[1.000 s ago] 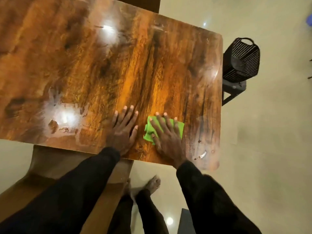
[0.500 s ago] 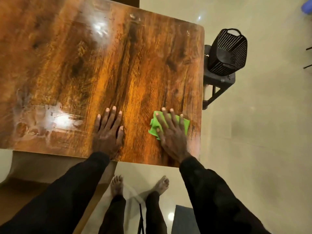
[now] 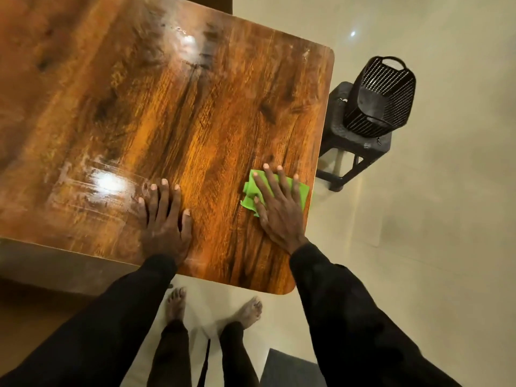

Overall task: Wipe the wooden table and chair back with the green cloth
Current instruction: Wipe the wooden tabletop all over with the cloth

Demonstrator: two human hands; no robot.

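A glossy wooden table [image 3: 173, 113] fills the upper left of the head view. A bright green cloth [image 3: 302, 192] lies flat on it, close to the right edge. My right hand [image 3: 279, 209] presses down on the cloth with fingers spread, covering most of it. My left hand [image 3: 166, 222] rests flat on the bare wood near the front edge, fingers apart, holding nothing. A wooden chair [image 3: 42, 277] shows at the lower left, partly under the table and behind my left sleeve.
A black slatted basket [image 3: 379, 99] stands on a dark stool [image 3: 351, 143] just right of the table. My bare feet [image 3: 212, 308] are on the pale tiled floor below the table's front corner. A dark mat [image 3: 284, 370] lies by my right leg.
My right hand has slid the green cloth to the right, toward the table's right edge. My left hand has stayed flat on the wood. The view has shifted.
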